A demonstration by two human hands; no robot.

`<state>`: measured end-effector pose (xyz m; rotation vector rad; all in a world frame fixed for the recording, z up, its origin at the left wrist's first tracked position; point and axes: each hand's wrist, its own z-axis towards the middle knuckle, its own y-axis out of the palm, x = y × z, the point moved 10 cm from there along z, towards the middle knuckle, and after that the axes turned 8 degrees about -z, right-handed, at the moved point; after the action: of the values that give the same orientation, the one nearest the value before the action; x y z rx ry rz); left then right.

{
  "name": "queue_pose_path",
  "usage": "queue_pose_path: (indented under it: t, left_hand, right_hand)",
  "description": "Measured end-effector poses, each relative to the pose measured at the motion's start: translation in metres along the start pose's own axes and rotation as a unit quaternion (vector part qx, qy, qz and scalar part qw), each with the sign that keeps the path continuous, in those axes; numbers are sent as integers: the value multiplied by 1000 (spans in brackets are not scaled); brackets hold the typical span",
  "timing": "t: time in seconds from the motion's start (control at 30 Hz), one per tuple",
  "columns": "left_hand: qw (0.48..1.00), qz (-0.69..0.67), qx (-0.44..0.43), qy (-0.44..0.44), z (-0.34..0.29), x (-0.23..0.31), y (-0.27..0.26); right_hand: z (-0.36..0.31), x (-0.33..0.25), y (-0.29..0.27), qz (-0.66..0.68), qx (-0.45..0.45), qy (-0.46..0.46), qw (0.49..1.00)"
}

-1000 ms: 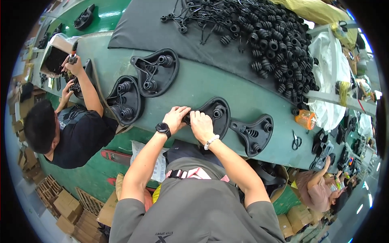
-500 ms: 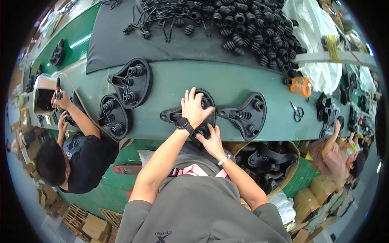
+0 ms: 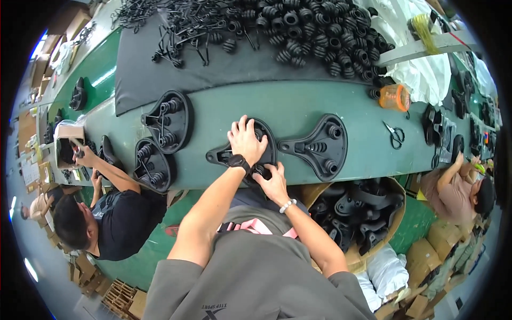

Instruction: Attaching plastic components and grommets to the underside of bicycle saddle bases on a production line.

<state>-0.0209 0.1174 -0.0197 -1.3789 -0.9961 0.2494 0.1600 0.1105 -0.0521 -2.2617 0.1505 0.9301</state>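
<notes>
An upturned black bicycle saddle [image 3: 217, 156] lies before me, its narrow nose pointing left. Across its middle rests my left hand [image 3: 247, 143], wearing a dark watch, with fingers spread and thumb apart; it hides part of the underside. At the saddle's near edge, my right hand [image 3: 272, 184], with a beaded bracelet, has thumb and fingers around a black ribbed spring piece [image 3: 261, 170], partly hidden. Just to the right sits another upturned saddle [image 3: 308, 146], showing ribbed springs. Two more saddles, one farther off [image 3: 180, 121] and one nearer [image 3: 153, 166], lie to the left.
Black ribbed rubber sleeves [image 3: 320, 40] and wire parts [image 3: 186, 29] are heaped on a dark mat [image 3: 144, 80]. Scissors [image 3: 395, 135] and an orange jar [image 3: 394, 97] stand right. A carton [image 3: 401, 208] of black saddles is below the bench. Co-workers sit left [image 3: 122, 218] and right [image 3: 453, 194].
The view has shifted slightly. Both my hands stay on the same saddle in nearly the same pose. The left co-worker's raised hand, holding a tool, has lowered toward the box.
</notes>
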Motion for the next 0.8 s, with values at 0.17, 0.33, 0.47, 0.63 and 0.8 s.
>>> queue_pose_path:
  t: [0.17,0.33,0.47,0.63,0.8]
  left_hand:
    - [997,-79,-7,1,-3,1,-12]
    - [960,-169,211,-67,-90,-65,-84]
    - [761,-495,12,-420,-190,-162,43]
    - [812,-483,-46,-324,-145,-117,68]
    - [888,-422,-17,-182,-71,-111,-39]
  right_hand:
    - [-1,22,11,161,39,36,986]
    - [8,30,19,217,-38,67,973]
    - [11,16,26,233,-67,52,969]
    - [11,6,31,288,-36,44,956]
    - [10,-48,33,381,-21,36,923]
